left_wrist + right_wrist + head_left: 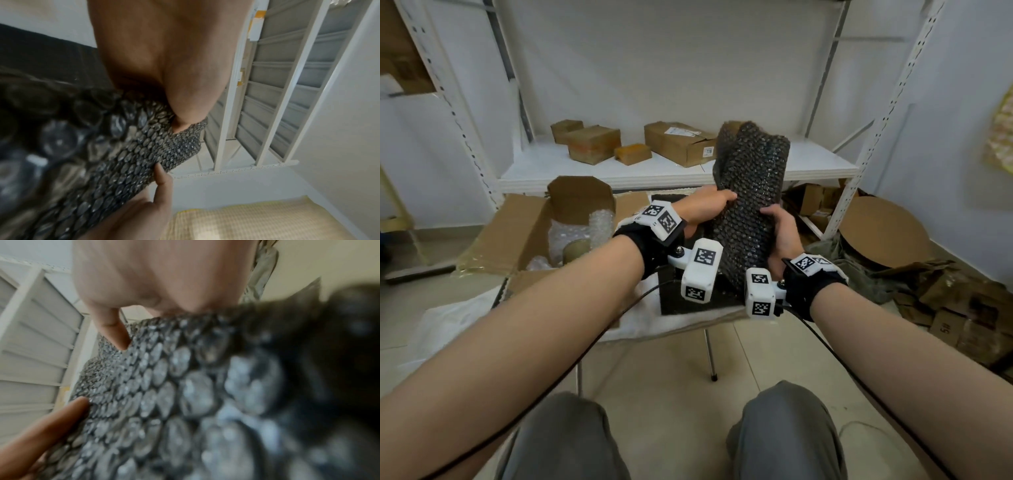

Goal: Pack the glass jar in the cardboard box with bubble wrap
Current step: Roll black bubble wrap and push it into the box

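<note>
A dark bubble wrap bundle [753,192] stands upright above a black pad [681,301]. My left hand [714,205] grips its left side, fingers curled round the edge. Opposite it, my right hand [779,228] holds the lower right side. The left wrist view shows the bubble wrap [127,154] under my left hand [174,73]; in the right wrist view the bubble wrap [164,394] fills the frame below my right hand [164,280]. An open cardboard box [530,219] at the left holds clear bubble wrap [602,222] and a tan-topped jar [577,251]. What the dark bundle contains is hidden.
A white metal shelf [619,174] behind carries several small cardboard boxes [592,144]. A round cardboard disc [883,233] and flattened cardboard pieces [962,308] lie on the floor at right. A white sack [465,318] lies under the box.
</note>
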`<state>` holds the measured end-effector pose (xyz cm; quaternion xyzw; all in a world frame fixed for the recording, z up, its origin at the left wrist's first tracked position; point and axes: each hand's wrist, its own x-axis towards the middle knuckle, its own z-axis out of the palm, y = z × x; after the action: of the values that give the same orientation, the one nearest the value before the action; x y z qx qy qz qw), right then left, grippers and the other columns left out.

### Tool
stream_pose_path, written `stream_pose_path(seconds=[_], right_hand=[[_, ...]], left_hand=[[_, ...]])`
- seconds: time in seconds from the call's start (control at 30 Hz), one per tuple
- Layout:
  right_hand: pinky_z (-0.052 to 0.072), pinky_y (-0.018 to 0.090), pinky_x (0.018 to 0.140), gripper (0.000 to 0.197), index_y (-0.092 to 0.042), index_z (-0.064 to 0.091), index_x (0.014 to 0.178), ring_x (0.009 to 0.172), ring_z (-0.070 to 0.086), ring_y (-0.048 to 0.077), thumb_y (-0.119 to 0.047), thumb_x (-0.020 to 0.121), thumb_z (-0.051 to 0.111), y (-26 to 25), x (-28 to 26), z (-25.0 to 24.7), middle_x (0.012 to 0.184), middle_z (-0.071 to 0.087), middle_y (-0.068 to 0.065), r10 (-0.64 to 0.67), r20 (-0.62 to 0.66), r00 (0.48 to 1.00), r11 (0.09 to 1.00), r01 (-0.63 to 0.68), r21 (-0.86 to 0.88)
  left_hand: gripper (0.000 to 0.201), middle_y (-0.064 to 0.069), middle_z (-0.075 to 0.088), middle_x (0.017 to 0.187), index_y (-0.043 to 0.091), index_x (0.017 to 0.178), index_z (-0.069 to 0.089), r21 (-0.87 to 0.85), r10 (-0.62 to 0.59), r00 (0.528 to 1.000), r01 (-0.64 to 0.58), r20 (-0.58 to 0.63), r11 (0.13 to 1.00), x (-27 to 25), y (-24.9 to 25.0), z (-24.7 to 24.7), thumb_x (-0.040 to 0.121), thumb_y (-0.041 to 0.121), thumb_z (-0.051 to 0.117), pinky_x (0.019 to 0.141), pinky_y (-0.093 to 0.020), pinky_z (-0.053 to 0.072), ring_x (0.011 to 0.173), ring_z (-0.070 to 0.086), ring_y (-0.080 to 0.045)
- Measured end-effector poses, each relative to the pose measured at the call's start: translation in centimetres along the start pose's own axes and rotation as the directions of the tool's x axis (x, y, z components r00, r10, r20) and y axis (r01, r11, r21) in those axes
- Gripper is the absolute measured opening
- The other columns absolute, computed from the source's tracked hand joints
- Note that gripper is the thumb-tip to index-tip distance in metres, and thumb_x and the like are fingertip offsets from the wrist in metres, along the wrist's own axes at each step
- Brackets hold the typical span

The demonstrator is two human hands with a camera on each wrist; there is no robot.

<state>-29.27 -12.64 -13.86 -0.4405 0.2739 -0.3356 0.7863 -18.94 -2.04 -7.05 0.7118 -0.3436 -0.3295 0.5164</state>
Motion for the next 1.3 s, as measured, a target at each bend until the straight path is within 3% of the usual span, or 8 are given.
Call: stream_pose_path(seconds=[0.1,0.2,0.37,0.63,0.9,1.1,1.17,1.3], right_hand=[[0.05,0.057,0.1,0.074,-0.007,0.053,0.136,0.117,0.062,0.041,-0.012,0.064,0.07,-1.3,0.9,2.3,0.129,0.063,0.023,-0.091,-0.016,0.996,0.994,0.09,-0.053],[0.05,0.057,0.099,0.097,-0.014,0.04,0.146,0.115,0.063,0.035,-0.015,0.055,0.073,-2.2,1.2,5.5,0.13,0.061,0.018,-0.124,0.013,0.992,0.99,0.125,-0.067],[0.051,0.045,0.094,0.076,-0.02,0.042,0.143,0.11,0.062,0.028,-0.012,0.071,0.065,-2.0,-0.7,11.5,0.119,0.063,0.008,-0.115,0.11,0.987,0.984,0.128,-0.124],[0.047,0.026,0.063,0.074,-0.022,0.027,0.151,0.086,0.064,0.018,0.002,0.088,0.058,2.3,-0.6,15.9,0.123,0.064,0.011,-0.049,0.253,0.966,0.948,0.125,-0.293],[0.051,0.049,0.097,0.071,-0.019,0.031,0.151,0.101,0.065,0.029,0.011,0.088,0.048,5.0,-0.7,17.5,0.129,0.061,0.015,0.061,0.355,0.933,0.948,0.057,-0.314],[0.046,0.058,0.098,0.065,-0.022,0.047,0.143,0.104,0.061,0.037,0.011,0.087,0.044,6.2,-0.4,18.3,0.126,0.065,0.021,0.082,0.377,0.923,0.97,0.012,-0.241],[0.051,0.052,0.093,0.061,-0.023,0.049,0.14,0.097,0.062,0.032,0.009,0.088,0.046,6.5,-0.3,18.6,0.125,0.066,0.019,0.097,0.386,0.917,0.975,-0.01,-0.221],[0.05,0.033,0.063,0.052,-0.021,0.043,0.142,0.074,0.062,0.022,-0.006,0.094,0.056,7.6,-0.1,19.4,0.104,0.066,0.012,0.138,0.358,0.923,0.937,-0.004,-0.35]], left_hand=[[0.03,-0.009,0.068,0.113,0.003,0.114,0.061,0.077,0.043,0.998,-0.04,-0.041,0.996,-0.7,1.7,-3.3,0.093,0.024,0.059,0.095,-0.036,0.052,0.103,0.066,-0.024],[0.031,-0.008,0.071,0.108,0.004,0.115,0.063,0.03,0.099,0.986,-0.095,-0.131,0.995,-1.7,2.3,-7.3,0.086,0.013,0.07,0.065,-0.023,0.058,0.094,0.069,-0.02],[0.035,-0.005,0.069,0.102,0.007,0.122,0.058,-0.055,0.098,0.96,-0.117,-0.263,0.992,-3.9,2.1,-13.3,0.088,0.007,0.068,0.051,-0.019,0.053,0.083,0.067,-0.013],[0.033,-0.004,0.07,0.104,0.014,0.124,0.056,-0.043,0.014,0.967,-0.026,-0.255,0.999,-7.2,-1.5,-19.9,0.092,0.01,0.064,0.058,-0.023,0.056,0.084,0.069,-0.017],[0.036,-0.007,0.065,0.106,0.022,0.112,0.057,0.033,0.026,0.983,-0.021,-0.18,0.999,-8.3,-5.0,-22.8,0.093,-0.007,0.05,0.061,-0.017,0.053,0.082,0.066,-0.014],[0.029,0.021,0.063,0.049,0.005,0.111,0.055,0.011,0.057,0.959,-0.056,-0.278,0.998,-8.2,-6.0,-22.7,0.099,-0.006,0.032,0.045,-0.007,0.044,0.052,0.062,0.004],[0.036,0.018,0.066,0.062,0.006,0.13,0.051,0.02,0.057,0.947,-0.054,-0.315,0.998,-8.0,-6.1,-23.0,0.099,-0.005,0.035,0.046,-0.004,0.043,0.054,0.062,0.007],[0.031,0.005,0.061,0.086,0.014,0.113,0.06,0.005,0.013,0.92,-0.012,-0.393,1.0,-7.6,-6.1,-24.1,0.093,-0.005,0.047,0.046,-0.004,0.042,0.072,0.058,-0.006]])
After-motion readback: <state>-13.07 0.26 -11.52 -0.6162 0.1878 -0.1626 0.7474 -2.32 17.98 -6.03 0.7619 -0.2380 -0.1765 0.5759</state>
